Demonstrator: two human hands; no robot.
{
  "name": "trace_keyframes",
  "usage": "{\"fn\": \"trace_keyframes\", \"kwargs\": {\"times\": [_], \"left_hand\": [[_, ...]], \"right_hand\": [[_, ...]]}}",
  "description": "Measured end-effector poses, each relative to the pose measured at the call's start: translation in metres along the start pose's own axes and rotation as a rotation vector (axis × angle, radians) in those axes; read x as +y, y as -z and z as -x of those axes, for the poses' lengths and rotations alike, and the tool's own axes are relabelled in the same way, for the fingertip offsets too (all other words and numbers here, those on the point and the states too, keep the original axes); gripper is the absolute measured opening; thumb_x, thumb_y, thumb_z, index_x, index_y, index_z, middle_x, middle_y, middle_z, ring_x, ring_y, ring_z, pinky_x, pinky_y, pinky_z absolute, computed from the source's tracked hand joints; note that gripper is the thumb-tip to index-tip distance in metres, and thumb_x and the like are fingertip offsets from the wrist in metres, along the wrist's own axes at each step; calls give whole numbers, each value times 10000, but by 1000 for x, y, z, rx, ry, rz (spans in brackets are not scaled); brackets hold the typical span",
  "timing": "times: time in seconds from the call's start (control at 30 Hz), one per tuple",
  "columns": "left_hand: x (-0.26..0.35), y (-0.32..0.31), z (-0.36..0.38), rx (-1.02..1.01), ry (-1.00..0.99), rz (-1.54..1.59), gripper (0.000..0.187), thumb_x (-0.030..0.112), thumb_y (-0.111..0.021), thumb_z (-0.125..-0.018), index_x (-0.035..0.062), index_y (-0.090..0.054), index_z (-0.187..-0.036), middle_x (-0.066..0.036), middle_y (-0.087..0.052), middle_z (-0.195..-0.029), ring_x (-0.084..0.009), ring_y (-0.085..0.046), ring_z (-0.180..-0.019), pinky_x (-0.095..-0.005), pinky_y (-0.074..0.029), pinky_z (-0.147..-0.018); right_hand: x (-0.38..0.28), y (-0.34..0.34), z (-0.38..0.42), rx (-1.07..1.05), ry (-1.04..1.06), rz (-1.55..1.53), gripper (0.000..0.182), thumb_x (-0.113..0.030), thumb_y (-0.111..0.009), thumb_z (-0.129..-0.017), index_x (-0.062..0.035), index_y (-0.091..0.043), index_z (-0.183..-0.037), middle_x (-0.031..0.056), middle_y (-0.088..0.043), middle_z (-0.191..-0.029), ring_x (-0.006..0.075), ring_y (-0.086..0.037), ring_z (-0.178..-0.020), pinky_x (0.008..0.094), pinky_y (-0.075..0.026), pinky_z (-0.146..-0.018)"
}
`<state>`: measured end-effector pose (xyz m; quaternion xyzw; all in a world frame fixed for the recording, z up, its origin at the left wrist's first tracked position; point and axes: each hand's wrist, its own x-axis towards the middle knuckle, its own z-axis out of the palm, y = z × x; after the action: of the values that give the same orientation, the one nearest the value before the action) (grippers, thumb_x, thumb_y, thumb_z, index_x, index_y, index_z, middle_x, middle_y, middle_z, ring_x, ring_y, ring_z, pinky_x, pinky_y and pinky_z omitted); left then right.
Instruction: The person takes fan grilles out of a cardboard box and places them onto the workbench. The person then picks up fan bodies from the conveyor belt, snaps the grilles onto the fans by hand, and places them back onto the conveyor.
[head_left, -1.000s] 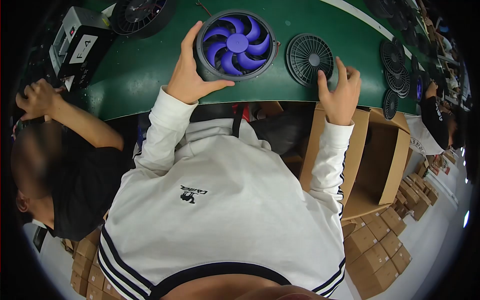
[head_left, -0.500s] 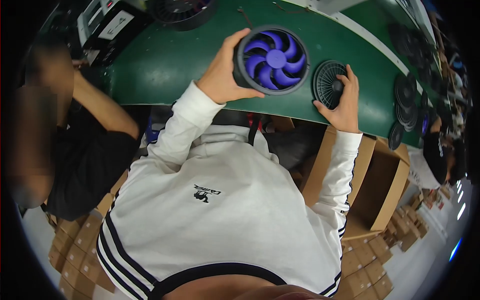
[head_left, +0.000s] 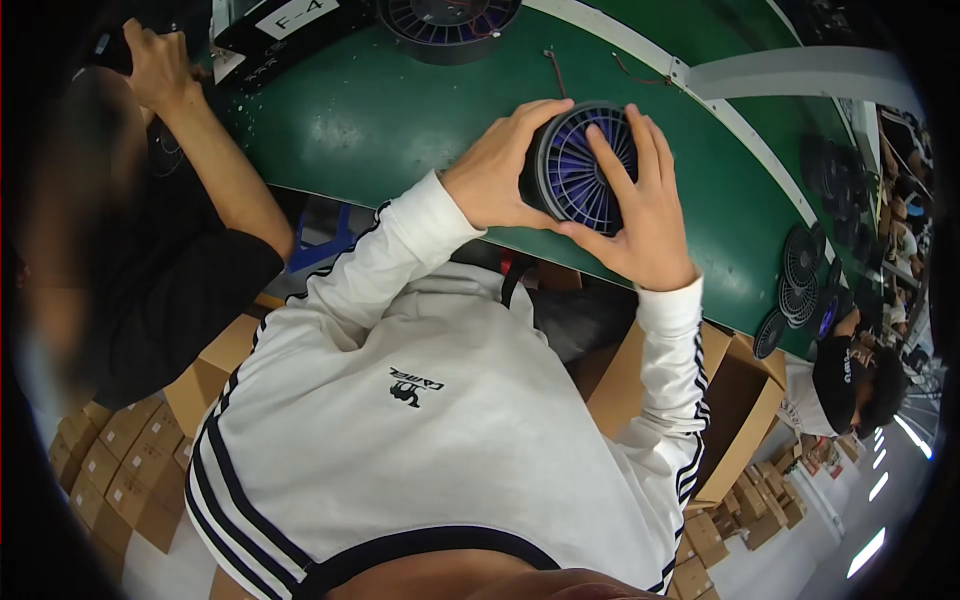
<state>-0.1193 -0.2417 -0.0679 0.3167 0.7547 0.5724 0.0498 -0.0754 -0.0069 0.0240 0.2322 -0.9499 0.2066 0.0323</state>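
A round black fan housing [head_left: 532, 180] with purple blades is held above the green bench near its front edge. My left hand [head_left: 497, 165] wraps round the housing's left side. Over the fan's face lies a black grille cover [head_left: 572, 185], its spokes showing purple behind them. My right hand [head_left: 645, 205] grips the grille from the right, its fingers spread over the spokes and rim. Whether the grille is seated all round cannot be seen under the fingers.
Another fan [head_left: 448, 25] sits at the bench's back, near thin red wires [head_left: 554, 72]. Left stands a black box labelled F-4 [head_left: 292, 20], by a co-worker's hand [head_left: 160, 70]. Several grilles [head_left: 800, 260] lie right. An open carton [head_left: 740, 405] is below the bench.
My right hand has brought the grille leftward onto the fan's face, covering the purple blades. The fan has shifted right and down in view. The head view has turned somewhat.
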Motion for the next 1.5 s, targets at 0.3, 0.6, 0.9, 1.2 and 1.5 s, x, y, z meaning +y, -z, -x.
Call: {"fn": "trace_keyframes", "kwargs": {"times": [0.3, 0.6, 0.9, 1.2, 1.5], "left_hand": [[2, 7, -10, -9, -97, -101, 1071, 351, -1006, -606, 141, -489, -1521, -223, -447, -1650, -443, -506, -1450, -541, -401, -1160], [25, -11, -152, 323, -35, -226, 1003, 386, -1041, -580, 58, -556, -1394, -226, -556, -1477, -411, -589, -1355, -449, -485, -1150], [-25, 66, -257, 435, 387, -1167, 775, 520, -876, -826, 8, -632, -1354, -207, -726, -1280, -359, -720, -1176, -470, -576, -1010], [-93, 165, -251, 342, 289, -1011, 402, 319, -802, -915, 99, -692, -1233, -220, -754, -1201, -425, -701, -1180, -557, -540, -1036], [34, 34, -46, 216, 300, 877, 328, 194, -645, -1113, 41, -581, -1396, -11, -677, -1147, -125, -682, -1011, -313, -572, -862]], "right_hand": [[-23, -36, 2, 273, -198, 39, 881, -506, -892, -769, -99, -638, -1508, 343, -393, -1655, 584, -404, -1465, 627, -366, -1204], [268, 86, 281, 610, -1327, 993, 886, -699, -655, -956, -46, -563, -1548, 300, -571, -1526, 512, -579, -1337, 575, -471, -1116], [206, 10, 297, 521, -1106, 935, 658, -506, -734, -956, -46, -656, -1421, 327, -627, -1406, 507, -627, -1234, 595, -516, -1035], [79, -13, 190, 699, -980, 596, 803, -424, -798, -904, 26, -546, -1519, 373, -423, -1607, 577, -438, -1417, 652, -363, -1183], [33, -23, 157, 296, -447, 98, 814, -394, -875, -813, -67, -607, -1509, 250, -448, -1657, 552, -362, -1525, 665, -309, -1242]]}}
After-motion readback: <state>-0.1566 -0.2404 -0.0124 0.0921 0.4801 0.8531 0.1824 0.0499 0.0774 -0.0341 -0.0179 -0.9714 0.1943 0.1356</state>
